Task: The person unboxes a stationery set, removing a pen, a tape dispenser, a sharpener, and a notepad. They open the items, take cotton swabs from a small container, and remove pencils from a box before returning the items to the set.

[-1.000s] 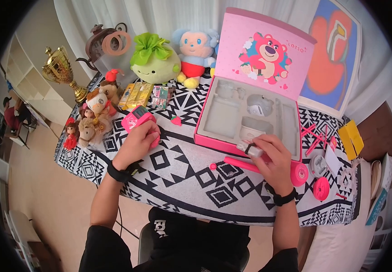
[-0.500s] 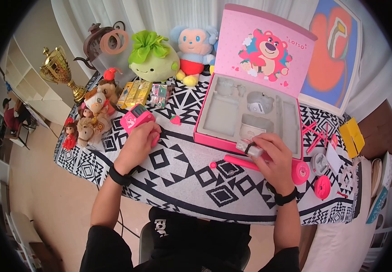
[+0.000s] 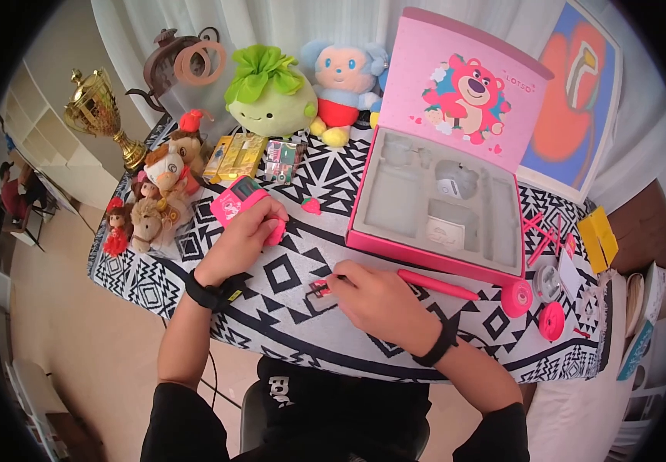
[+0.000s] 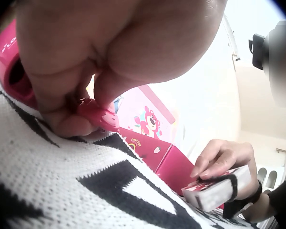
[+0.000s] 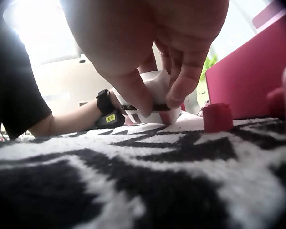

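My left hand point(image 3: 252, 235) grips a pink gadget point(image 3: 229, 206) with a dark window, lying on the patterned cloth. Up close in the left wrist view, thumb and fingers pinch a pink part point(image 4: 99, 114) of it, and the palm hides much of the rest. Between the fingertips of my right hand point(image 3: 383, 304) is a small white-and-red box point(image 4: 219, 188) wrapped by a black band. That box is low over the cloth in the right wrist view, to the right of the left hand. A small pink cap point(image 5: 218, 117) stands beyond the right hand's fingers.
A pink gift box point(image 3: 437, 258) with moulded grey compartments stands open behind the right hand. To its front right lie a pink rod point(image 3: 437, 285), a pink roll point(image 3: 516, 297) and small parts. Plush toys point(image 3: 271, 96), dolls point(image 3: 117, 223) and a trophy point(image 3: 94, 108) line the back and left.
My right hand has carried the banded box leftward from the front of the gift box to mid-table, nearer the left hand. The left hand keeps its grip on the pink gadget.
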Action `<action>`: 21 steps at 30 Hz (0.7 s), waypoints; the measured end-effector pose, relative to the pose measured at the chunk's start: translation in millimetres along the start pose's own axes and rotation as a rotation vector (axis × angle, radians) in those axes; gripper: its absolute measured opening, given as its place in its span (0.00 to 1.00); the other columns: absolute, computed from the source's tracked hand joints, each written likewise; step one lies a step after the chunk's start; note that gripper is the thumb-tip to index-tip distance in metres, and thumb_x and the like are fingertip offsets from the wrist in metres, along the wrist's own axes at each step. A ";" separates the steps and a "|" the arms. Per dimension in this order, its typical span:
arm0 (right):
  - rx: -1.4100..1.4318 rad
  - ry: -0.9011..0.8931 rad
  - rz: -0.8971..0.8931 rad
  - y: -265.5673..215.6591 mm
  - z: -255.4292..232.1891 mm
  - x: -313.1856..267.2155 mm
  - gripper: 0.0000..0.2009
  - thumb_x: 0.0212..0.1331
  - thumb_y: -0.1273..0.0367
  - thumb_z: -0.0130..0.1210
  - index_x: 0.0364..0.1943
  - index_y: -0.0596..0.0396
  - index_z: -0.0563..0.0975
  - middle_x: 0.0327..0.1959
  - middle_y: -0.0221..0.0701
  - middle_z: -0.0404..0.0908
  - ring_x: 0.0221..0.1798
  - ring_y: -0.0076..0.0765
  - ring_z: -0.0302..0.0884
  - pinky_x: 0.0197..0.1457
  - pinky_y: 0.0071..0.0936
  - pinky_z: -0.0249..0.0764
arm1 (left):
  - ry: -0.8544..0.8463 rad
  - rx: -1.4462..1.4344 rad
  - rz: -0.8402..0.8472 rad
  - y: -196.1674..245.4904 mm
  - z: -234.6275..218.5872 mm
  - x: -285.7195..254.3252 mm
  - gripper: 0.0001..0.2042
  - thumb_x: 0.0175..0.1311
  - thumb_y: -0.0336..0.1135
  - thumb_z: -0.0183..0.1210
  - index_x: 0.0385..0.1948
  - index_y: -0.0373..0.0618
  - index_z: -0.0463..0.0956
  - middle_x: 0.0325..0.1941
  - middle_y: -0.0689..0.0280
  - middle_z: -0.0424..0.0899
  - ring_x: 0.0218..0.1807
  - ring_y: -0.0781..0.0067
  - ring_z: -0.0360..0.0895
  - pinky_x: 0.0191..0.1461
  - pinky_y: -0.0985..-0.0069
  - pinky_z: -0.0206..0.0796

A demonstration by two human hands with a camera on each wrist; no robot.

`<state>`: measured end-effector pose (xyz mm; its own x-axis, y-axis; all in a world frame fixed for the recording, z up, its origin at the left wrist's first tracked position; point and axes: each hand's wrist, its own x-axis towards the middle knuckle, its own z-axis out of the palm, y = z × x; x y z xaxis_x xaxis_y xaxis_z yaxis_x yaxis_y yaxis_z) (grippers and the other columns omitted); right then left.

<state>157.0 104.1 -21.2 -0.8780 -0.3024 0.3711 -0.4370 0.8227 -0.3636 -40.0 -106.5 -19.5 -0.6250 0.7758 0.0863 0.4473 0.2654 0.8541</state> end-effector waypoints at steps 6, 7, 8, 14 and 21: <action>0.012 -0.103 -0.018 -3.8 -6.8 14.8 0.15 0.52 0.74 0.64 0.45 0.60 0.80 0.50 0.36 0.77 0.42 0.46 0.82 0.47 0.39 0.81 | -0.031 -0.092 -0.023 -3.6 -2.9 -2.2 0.10 0.74 0.18 0.47 0.50 0.41 0.73 0.39 0.72 0.73 0.38 0.82 0.71 0.44 0.81 0.67; 0.062 -0.140 -0.034 -5.3 -19.1 17.2 0.14 0.53 0.74 0.63 0.45 0.61 0.80 0.50 0.36 0.77 0.43 0.48 0.82 0.49 0.40 0.80 | -0.037 -0.109 -0.018 -3.1 -3.9 -2.5 0.12 0.72 0.16 0.46 0.50 0.40 0.73 0.40 0.69 0.74 0.39 0.79 0.73 0.45 0.79 0.68; 0.059 -0.146 -0.032 -7.3 -28.1 20.3 0.14 0.53 0.74 0.63 0.45 0.61 0.80 0.50 0.36 0.77 0.43 0.48 0.82 0.49 0.40 0.80 | -0.043 -0.127 -0.014 -3.5 -4.1 -2.5 0.13 0.69 0.13 0.45 0.49 0.39 0.72 0.41 0.66 0.75 0.40 0.77 0.74 0.47 0.77 0.70; 0.202 -0.059 0.217 -5.5 -7.6 53.9 0.12 0.59 0.72 0.61 0.45 0.63 0.80 0.43 0.43 0.80 0.46 0.55 0.81 0.52 0.47 0.78 | -0.034 -0.143 0.004 -6.1 -0.8 -0.9 0.20 0.59 0.08 0.39 0.48 0.38 0.72 0.40 0.65 0.74 0.40 0.75 0.74 0.46 0.77 0.71; 0.025 0.012 0.301 7.1 37.2 95.3 0.09 0.58 0.72 0.63 0.39 0.65 0.80 0.40 0.49 0.82 0.44 0.59 0.82 0.48 0.50 0.79 | -0.041 -0.179 -0.087 -13.3 0.3 2.3 0.13 0.63 0.17 0.51 0.47 0.40 0.73 0.41 0.67 0.75 0.42 0.75 0.74 0.49 0.76 0.70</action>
<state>62.9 63.3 -20.2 -0.9664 -0.0407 0.2538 -0.1622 0.8624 -0.4796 -47.2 -108.1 -30.8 -0.6279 0.7782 -0.0100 0.2691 0.2292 0.9354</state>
